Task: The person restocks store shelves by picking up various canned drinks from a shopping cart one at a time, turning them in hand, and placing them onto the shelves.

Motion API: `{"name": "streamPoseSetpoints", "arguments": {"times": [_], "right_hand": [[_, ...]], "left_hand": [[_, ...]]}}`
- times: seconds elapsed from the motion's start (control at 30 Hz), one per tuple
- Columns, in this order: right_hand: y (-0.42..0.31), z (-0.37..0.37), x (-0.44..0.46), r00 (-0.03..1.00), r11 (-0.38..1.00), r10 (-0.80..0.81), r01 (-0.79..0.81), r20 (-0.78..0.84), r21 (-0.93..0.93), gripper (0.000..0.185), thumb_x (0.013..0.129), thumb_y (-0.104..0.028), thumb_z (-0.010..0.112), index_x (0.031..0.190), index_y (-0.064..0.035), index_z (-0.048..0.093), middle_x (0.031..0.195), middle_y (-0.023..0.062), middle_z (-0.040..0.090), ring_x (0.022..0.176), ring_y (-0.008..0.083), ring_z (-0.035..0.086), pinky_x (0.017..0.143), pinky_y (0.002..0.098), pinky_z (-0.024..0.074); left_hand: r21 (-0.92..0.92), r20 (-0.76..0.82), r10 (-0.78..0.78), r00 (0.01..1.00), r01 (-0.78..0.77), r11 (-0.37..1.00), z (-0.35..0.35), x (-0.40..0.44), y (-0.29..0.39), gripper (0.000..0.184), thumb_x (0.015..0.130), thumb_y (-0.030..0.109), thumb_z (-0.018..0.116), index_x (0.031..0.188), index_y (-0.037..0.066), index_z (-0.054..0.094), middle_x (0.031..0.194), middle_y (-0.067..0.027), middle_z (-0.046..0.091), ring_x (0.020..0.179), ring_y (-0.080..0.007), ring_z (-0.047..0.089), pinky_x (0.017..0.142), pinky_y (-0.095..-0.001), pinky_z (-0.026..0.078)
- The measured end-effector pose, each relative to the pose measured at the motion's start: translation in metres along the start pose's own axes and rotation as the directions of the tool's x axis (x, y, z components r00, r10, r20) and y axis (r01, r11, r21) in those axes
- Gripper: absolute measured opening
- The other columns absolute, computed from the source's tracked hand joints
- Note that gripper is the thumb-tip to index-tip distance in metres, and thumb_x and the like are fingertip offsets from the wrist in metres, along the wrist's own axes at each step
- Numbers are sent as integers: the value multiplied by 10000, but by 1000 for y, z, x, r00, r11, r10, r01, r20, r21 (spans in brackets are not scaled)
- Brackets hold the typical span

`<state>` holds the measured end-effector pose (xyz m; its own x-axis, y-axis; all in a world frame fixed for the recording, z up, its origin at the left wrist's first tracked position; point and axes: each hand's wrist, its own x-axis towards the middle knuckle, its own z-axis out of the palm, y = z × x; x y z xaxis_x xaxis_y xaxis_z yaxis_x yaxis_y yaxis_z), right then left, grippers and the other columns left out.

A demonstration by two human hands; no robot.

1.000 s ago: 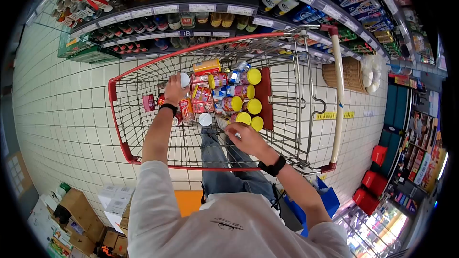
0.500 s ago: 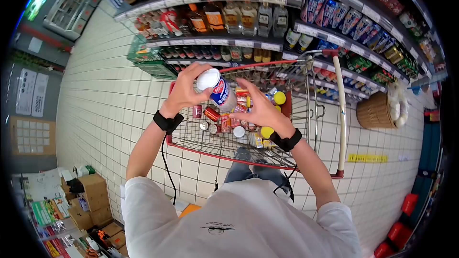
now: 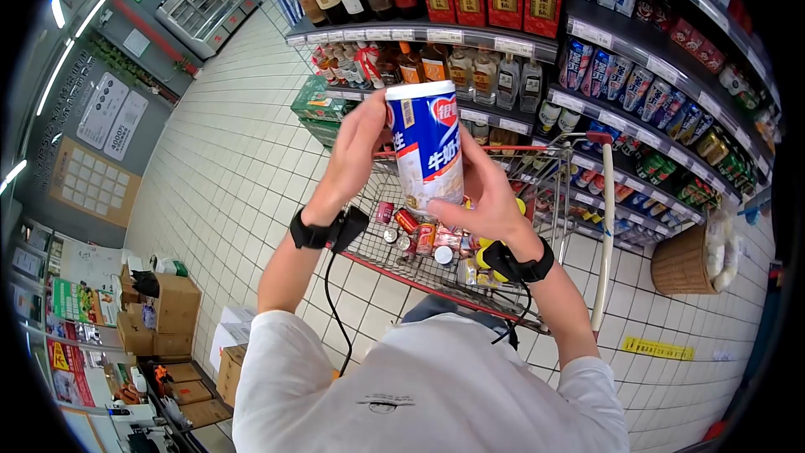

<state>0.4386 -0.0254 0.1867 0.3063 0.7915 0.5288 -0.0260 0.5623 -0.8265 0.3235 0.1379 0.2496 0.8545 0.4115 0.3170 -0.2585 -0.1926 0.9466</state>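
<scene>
A blue and white can (image 3: 428, 151) with a white lid, a red heart-shaped logo and Chinese lettering is held up over the shopping cart, slightly tilted. My left hand (image 3: 354, 155) is closed against its left side, fingers near the lid. Around the lower right side wraps my right hand (image 3: 490, 201), its thumb across the front near the base. Below them the shopping cart (image 3: 402, 277) has red-rimmed wire sides. In it lie a red can (image 3: 406, 220), a white-lidded container (image 3: 443, 255) and several other cans and packets, partly hidden by my hands.
Shelves (image 3: 470, 33) of bottles, red boxes and cans rise beyond the cart. The cart's pale handle (image 3: 608, 235) is on the right, near a wicker basket (image 3: 683, 264). Cardboard boxes (image 3: 174, 306) stand at the lower left on the tiled floor (image 3: 226, 151).
The can has been raised closer to the camera and stood more upright, so its printed side shows. My right hand has closed onto it. The view has tilted up toward the shelves.
</scene>
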Motion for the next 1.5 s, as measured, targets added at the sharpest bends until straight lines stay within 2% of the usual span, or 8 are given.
{"name": "streamPoseSetpoints", "arguments": {"times": [0.13, 0.3, 0.47, 1.07, 1.27, 1.33, 1.4, 1.5], "right_hand": [[-19, -4, 2, 998, 987, 13, -23, 64, 162, 974, 803, -62, 758, 1541, 42, 132, 1449, 138, 427, 1310, 210, 458, 1102, 369, 365], [-42, 2, 15, 996, 965, 83, -90, 38, 248, 874, 845, -116, 716, 1530, 35, 194, 1419, 134, 461, 1279, 200, 484, 1083, 362, 384], [-54, 11, 30, 994, 978, 109, -104, -16, 182, 748, 875, -186, 661, 1490, 24, 290, 1373, 141, 510, 1245, 200, 520, 1061, 352, 411], [-47, 51, 69, 969, 989, 21, 16, -246, 148, 730, 1025, -361, 477, 1575, -52, 111, 1487, 154, 391, 1324, 201, 452, 1030, 340, 430], [-61, 36, 60, 984, 932, -111, 55, -137, -358, 736, 1018, -418, 506, 1540, 15, 219, 1391, 143, 465, 1248, 168, 464, 930, 281, 452], [-66, 30, 60, 981, 964, -25, -28, -194, -264, 825, 913, -377, 698, 1530, -21, 281, 1411, 149, 451, 1284, 203, 452, 936, 306, 475], [-64, 23, 64, 925, 606, -366, 152, -105, -781, 981, 745, -265, 854, 1531, -79, 296, 1481, 155, 380, 1341, 258, 404, 1010, 355, 454], [-74, 25, 67, 920, 484, -388, 146, -62, -863, 1157, 592, -118, 901, 1546, -119, 249, 1545, 153, 289, 1424, 316, 295, 1130, 420, 347]], "left_hand": [[40, -113, -63, 992, 68, 997, 21, -40, -2, 495, 1049, 302, 458, 1412, -33, 418, 1250, -105, 586, 1115, -150, 558, 941, -292, 449], [-92, -49, 221, 974, -225, 970, 47, -51, 11, 896, 863, 219, 685, 1548, 14, 145, 1459, -208, 398, 1340, -300, 436, 1084, -418, 368], [570, 159, 513, 844, -503, 650, 31, -33, 19, 1131, 607, 63, 908, 1535, 72, 262, 1541, -220, 269, 1420, -364, 335, 1106, -456, 370], [457, 263, 746, 612, -760, 462, -30, 26, 29, 824, 627, 62, 837, 1383, 56, 510, 1523, -199, 375, 1401, -408, 346, 1127, -483, 328], [365, 183, 716, 673, -723, 586, -29, 26, 49, 830, 613, 152, 870, 1361, 47, 526, 1432, -193, 489, 1316, -382, 449, 1088, -460, 360], [295, 162, 691, 705, -702, 648, -31, 24, 59, 828, 613, 163, 875, 1357, 48, 529, 1400, -183, 525, 1283, -374, 481, 1074, -453, 382], [241, 273, 637, 721, -692, 680, -36, 25, 66, 815, 617, 174, 877, 1348, 50, 538, 1392, -166, 538, 1261, -364, 505, 1057, -447, 405], [321, 462, 576, 674, -733, 600, -39, 23, 80, 796, 627, 170, 866, 1346, 56, 543, 1388, -141, 544, 1265, -371, 503, 1048, -454, 421]]}}
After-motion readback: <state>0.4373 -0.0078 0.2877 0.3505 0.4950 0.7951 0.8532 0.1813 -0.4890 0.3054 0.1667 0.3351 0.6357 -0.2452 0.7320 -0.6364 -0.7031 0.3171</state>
